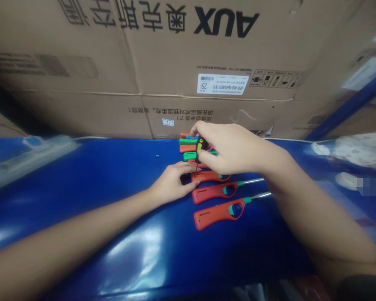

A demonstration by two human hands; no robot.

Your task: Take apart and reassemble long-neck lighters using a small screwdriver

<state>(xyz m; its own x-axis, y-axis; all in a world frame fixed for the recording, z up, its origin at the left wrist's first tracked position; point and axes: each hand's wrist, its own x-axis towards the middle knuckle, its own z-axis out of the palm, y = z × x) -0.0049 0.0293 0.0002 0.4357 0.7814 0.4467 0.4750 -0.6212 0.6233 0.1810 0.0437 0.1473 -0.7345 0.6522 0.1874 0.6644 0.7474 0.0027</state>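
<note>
The right hand has its fingers closed around the black-and-yellow handle of a screwdriver, which stands nearly upright with its thin shaft pointing down. The tip meets the butt of the third lighter, counted from the front edge of the blue shelf, close to the slot in its orange body. The left hand is beside that same butt, its thumb and forefinger pinched around the end, the thumb against the side facing the front edge.

The lighters lie in a row about the middle of the shelf, running from the far edge towards the front edge, butts to the left end and noses to the right end. The nearest lighter and the second lighter lie just beside one another, well in from the front edge; both are orange-red, with green triggers and silver stems that pass out of sight at the right forearm. Beyond the third, five more lighters, orange, red and green, lie close together up to the far edge, partly hidden by the right hand.

A large carton with upside-down print stands along the far edge. Clear plastic lies towards the far left corner, and a pale patterned bundle is near the far right corner, by a blue post.
</note>
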